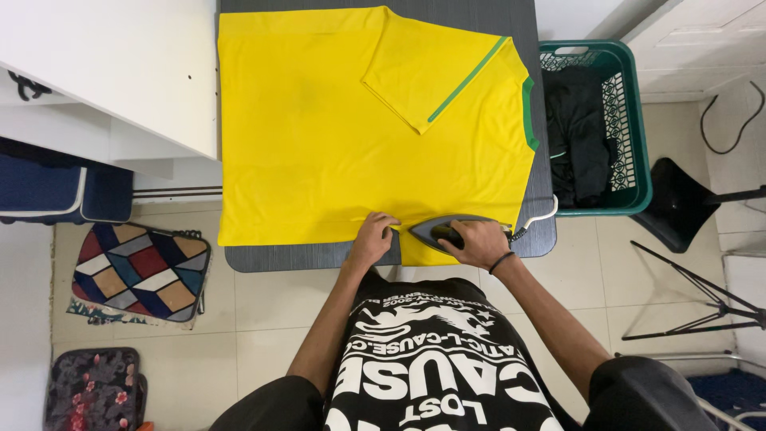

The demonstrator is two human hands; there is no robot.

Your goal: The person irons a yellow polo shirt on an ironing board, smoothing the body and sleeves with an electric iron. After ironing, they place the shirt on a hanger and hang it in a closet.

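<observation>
While a yellow shirt lies spread flat, both hands work at its near edge.

Board: the dark grey ironing surface point(319, 257) runs from the top of the view down to the person, and its bare near edge shows under the shirt.
Shirt: the yellow shirt point(319, 152) covers most of the board; one short sleeve point(435, 68) is folded over onto the body, its green stripe running at a slant, and the green collar point(529, 112) lies at the right edge.
Basket: a green plastic laundry basket point(638, 160) stands just beside the board on the right, with dark clothes point(578, 136) inside.
Cabinet: a white cabinet point(104, 64) fills the upper left, touching the board's left side.
Cushions: a patchwork cushion point(144, 271) and a dark floral one point(96, 387) lie on the tiled floor at the left, well apart from the hands.
Iron: a dark grey iron point(435, 231) rests flat on the shirt's near hem, its pointed tip toward the left hand; its white cord point(542, 214) curls off to the right.
Right hand: the right hand point(479, 242) is closed around the iron's handle, a dark band on the wrist.
Left hand: the left hand point(373, 238) lies palm down, fingers loosely curled, pressing the shirt's hem just beside the iron's tip and gripping nothing.
</observation>
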